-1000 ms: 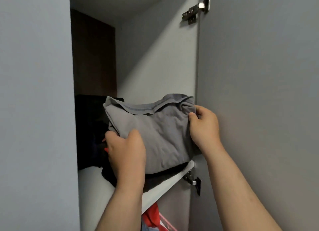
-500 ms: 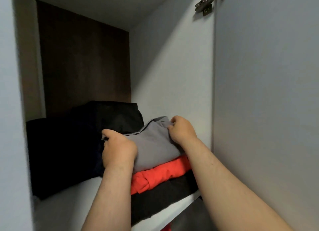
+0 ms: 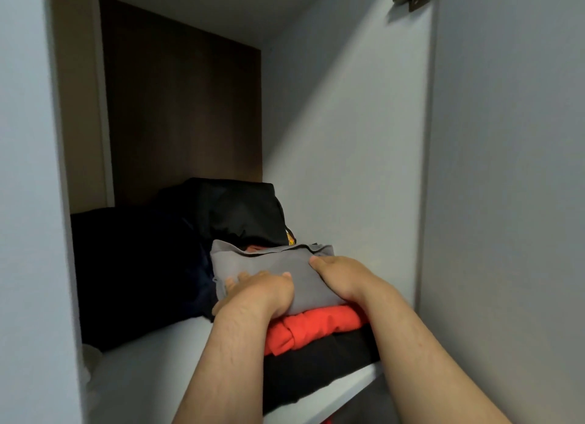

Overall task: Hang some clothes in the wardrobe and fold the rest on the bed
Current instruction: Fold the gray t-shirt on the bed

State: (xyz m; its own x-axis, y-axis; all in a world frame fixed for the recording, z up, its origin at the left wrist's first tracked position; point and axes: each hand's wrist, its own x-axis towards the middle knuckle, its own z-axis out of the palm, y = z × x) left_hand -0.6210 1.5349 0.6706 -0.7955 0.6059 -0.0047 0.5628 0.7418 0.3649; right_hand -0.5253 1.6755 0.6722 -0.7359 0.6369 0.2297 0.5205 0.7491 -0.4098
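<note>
On the white wardrobe shelf (image 3: 164, 354), a folded grey garment (image 3: 272, 271) lay atop a red one (image 3: 313, 327) and a black one (image 3: 319, 370). Left hand (image 3: 259, 292) pressed it with straight fingers, right hand (image 3: 340, 276) gripped its edge, seemingly settling it squarely so the stack stayed tidy.

White shelf (image 3: 152, 370) under folded black garment (image 3: 316, 370).

Probably a home bedroom: wardrobe shelf (image 3: 177, 357) holding folded clothes (image 3: 316, 328).
</note>
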